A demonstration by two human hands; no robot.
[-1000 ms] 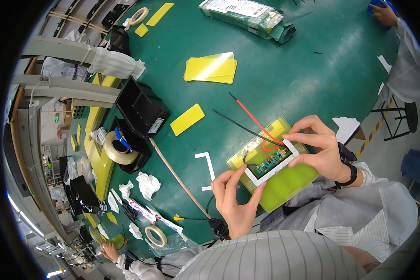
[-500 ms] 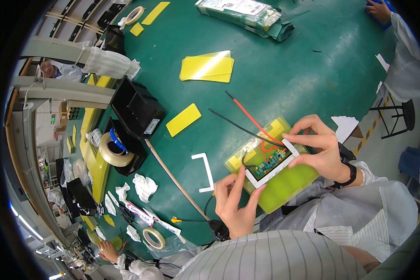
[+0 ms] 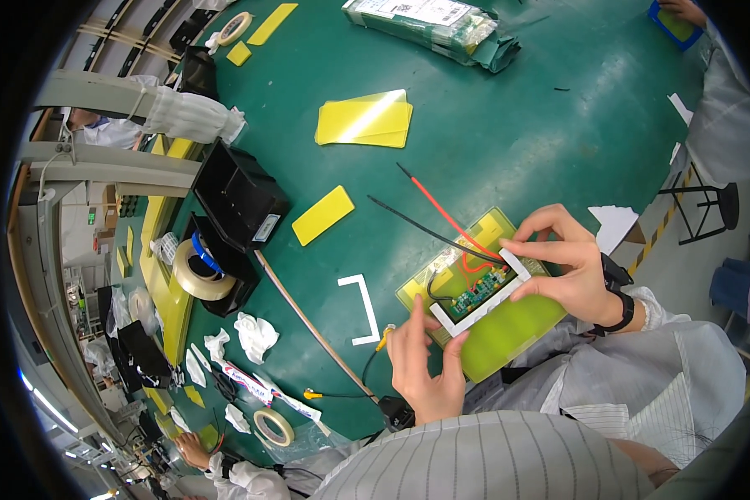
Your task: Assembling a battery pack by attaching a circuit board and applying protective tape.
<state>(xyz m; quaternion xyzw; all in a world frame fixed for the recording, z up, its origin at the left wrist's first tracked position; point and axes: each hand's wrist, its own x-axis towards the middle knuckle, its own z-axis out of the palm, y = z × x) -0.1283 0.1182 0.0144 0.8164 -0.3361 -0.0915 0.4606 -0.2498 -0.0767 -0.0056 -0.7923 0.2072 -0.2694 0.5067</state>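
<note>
A translucent yellow-green battery pack [image 3: 512,329] lies tilted at the table's near edge in front of me. Set in it is a green circuit board [image 3: 478,292], from which a red wire [image 3: 442,207] and a black wire [image 3: 417,222] run out to the far left. Along the board's near side and both ends sits a white U-shaped strip [image 3: 485,310]. My right hand [image 3: 571,267] pinches the strip's right end between thumb and fingers. Beside the left corner, my left hand [image 3: 425,362] has thumb and fingers apart, the thumb tip close to the strip.
A second white U-shaped strip [image 3: 365,310] lies to the left. Beyond are yellow sheets [image 3: 362,121], a single yellow piece [image 3: 322,216], black bins [image 3: 240,196] and a wrapped package [image 3: 433,29]. Tape rolls [image 3: 272,426] and a cable [image 3: 312,321] lie leftward. Co-workers' hands [image 3: 683,12] show at the edges.
My left hand has drawn slightly left off the strip's corner, its fingers parting. My right hand keeps its pinch. At the far right, a co-worker's hand has shifted, showing more of a blue-edged item.
</note>
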